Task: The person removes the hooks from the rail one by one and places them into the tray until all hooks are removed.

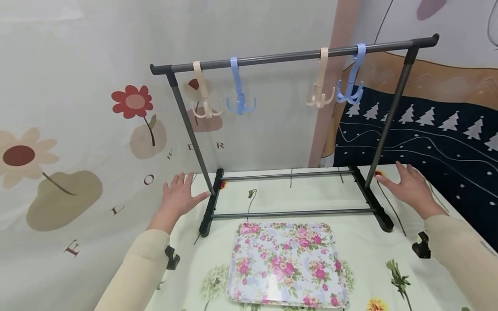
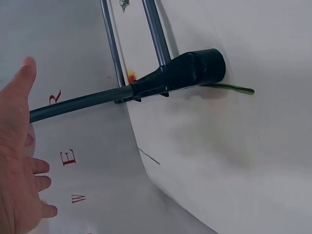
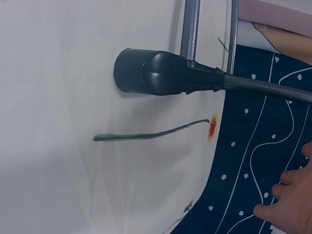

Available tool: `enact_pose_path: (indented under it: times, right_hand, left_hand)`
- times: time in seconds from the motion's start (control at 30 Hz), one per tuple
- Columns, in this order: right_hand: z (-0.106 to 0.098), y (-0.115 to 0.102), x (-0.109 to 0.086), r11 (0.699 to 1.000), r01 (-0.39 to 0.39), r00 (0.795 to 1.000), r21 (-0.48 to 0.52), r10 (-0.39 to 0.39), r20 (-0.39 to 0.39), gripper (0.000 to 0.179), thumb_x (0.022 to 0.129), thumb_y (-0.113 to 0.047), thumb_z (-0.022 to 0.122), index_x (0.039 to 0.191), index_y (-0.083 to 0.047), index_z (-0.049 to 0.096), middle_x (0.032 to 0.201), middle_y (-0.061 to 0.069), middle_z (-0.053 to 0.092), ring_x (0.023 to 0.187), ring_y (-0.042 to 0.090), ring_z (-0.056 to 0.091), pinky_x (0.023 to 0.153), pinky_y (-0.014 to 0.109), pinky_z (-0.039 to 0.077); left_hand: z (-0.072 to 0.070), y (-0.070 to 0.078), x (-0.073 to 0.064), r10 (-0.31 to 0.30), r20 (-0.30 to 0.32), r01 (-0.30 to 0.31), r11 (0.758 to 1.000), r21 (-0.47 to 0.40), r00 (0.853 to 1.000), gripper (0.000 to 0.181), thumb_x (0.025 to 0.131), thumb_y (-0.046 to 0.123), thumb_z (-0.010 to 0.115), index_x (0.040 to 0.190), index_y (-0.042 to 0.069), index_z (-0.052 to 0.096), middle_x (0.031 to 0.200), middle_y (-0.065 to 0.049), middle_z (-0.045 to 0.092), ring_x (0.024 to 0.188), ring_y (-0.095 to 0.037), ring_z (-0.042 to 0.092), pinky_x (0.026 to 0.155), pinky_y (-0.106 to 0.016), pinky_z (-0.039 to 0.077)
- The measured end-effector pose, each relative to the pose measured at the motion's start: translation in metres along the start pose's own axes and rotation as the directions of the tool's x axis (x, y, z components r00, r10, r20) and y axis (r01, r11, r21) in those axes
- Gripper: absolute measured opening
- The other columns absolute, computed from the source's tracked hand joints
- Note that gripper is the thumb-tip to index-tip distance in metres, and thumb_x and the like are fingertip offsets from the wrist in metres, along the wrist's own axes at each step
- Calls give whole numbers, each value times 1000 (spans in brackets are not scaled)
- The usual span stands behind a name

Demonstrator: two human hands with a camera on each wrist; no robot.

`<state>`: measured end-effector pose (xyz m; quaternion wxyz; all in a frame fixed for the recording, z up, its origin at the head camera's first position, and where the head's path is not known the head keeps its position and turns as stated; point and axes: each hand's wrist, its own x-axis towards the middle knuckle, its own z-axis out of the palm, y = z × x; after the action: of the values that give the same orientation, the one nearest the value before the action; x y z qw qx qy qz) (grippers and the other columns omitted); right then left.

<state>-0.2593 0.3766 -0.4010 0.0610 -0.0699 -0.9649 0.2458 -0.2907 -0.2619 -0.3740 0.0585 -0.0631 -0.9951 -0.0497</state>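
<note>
A dark grey garment rack (image 1: 280, 57) stands on the table, with two beige hooks (image 1: 320, 82) and two blue hooks (image 1: 239, 90) hanging from its top bar. My left hand (image 1: 179, 196) is spread beside the rack's left post, thumb toward the post's lower end and nothing held. Beyond the right post, my right hand (image 1: 410, 188) is likewise spread, with no object in its fingers. In the left wrist view the rack's foot (image 2: 195, 68) shows to the right of the hand. The right wrist view has the other foot (image 3: 151, 72) above and left of the fingers.
In front of the rack lies a flat, folded floral item (image 1: 285, 265) with a shiny surface. The table cover (image 1: 183, 276) is white with printed flowers. Behind hang a pale flower-print sheet (image 1: 78, 108) and, to the right, a dark blue tree-print cloth (image 1: 439, 160).
</note>
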Motion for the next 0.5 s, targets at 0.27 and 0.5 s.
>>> enact_pose_path:
  times: [0.27, 0.5]
  right_hand:
    - [7, 1, 3, 995, -36, 999, 94, 35, 2, 102, 96, -68, 40, 154, 6, 0, 153, 42, 0, 136, 64, 6, 101, 77, 16]
    - [10, -5, 6, 982, -58, 998, 179, 57, 13, 98, 99, -63, 40, 153, 7, 0, 153, 41, 7, 135, 62, 15, 102, 73, 23]
  left_hand:
    - [0, 8, -1, 34, -53, -37, 998, -55, 998, 95, 92, 62, 57, 153, -3, 25, 150, -35, 30, 139, -50, 27, 108, -68, 22]
    - [-1, 18, -4, 28, -63, -37, 989, -141, 998, 92, 93, 56, 60, 153, -4, 25, 150, -33, 33, 138, -48, 31, 108, -61, 29]
